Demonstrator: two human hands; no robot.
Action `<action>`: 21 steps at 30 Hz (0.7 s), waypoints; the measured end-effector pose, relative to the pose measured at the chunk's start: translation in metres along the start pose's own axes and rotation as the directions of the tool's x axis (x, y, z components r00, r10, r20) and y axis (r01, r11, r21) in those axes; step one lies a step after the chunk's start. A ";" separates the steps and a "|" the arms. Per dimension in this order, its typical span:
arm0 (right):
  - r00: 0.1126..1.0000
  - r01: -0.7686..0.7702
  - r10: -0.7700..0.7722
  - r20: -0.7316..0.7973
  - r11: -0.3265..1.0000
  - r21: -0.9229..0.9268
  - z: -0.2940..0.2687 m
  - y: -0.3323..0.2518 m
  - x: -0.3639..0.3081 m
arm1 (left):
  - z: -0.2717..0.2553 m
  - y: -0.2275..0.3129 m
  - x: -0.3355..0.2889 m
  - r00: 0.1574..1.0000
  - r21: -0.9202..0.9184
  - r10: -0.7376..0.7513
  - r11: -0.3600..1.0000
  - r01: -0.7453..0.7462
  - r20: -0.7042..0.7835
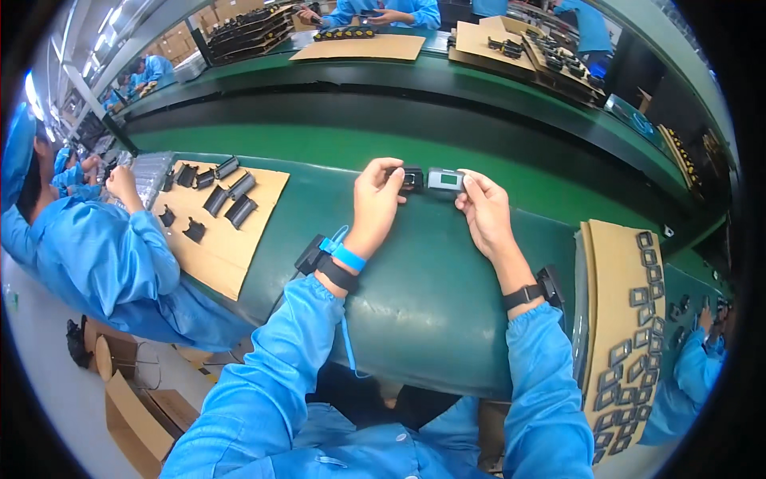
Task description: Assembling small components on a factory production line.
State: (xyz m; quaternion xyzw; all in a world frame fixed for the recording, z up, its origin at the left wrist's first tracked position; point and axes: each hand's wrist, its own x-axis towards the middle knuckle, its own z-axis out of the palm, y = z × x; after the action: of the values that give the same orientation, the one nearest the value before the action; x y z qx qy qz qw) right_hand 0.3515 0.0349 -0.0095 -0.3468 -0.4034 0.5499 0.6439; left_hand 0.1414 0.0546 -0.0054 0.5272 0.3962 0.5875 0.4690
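Observation:
Both hands are raised over the far edge of the green table [415, 303]. My left hand [375, 203] is closed on a small black plastic part [412, 177], pinched between thumb and fingers; its exact kind cannot be made out. Between thumb and fingers, my right hand [485, 211] grips a grey rectangular housing [444, 179] with a green window-like area in its face. The two pieces are held side by side, close together. A blue wrist strap [349, 257] with a cord circles my left wrist, and dark bands hold small boxes on both wrists.
Cardboard [247, 255] at the left carries several black curved parts [240, 211]. At the right, another cardboard sheet [594, 311] holds many dark rectangular frames [621, 352]. A co-worker in blue [104, 247] sits close at left. Beyond runs a bench [279, 76] with stacked parts and other workers.

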 end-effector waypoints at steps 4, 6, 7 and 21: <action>0.993 -0.079 0.080 0.082 0.997 -0.018 -0.002 0.001 -0.005 | 0.004 0.002 -0.002 0.993 -0.054 -0.105 0.993 0.108 0.046; 0.993 -0.064 0.065 0.094 0.998 -0.024 0.003 0.003 -0.007 | 0.001 0.003 -0.005 0.986 -0.089 -0.152 0.983 0.158 0.071; 0.996 -0.058 0.062 0.069 0.997 -0.057 0.005 0.002 -0.007 | 0.003 0.004 -0.006 0.984 -0.130 -0.138 0.980 0.152 0.114; 0.998 0.059 -0.059 0.003 0.971 -0.231 0.010 0.005 -0.008 | 0.014 0.012 -0.015 0.955 -0.052 -0.035 0.997 0.053 0.293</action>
State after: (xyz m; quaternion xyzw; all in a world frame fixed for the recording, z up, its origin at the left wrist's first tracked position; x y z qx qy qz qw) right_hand 0.3403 0.0282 -0.0107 -0.4081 -0.4735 0.4794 0.6160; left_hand 0.1540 0.0367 0.0043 0.5851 0.3167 0.5041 0.5507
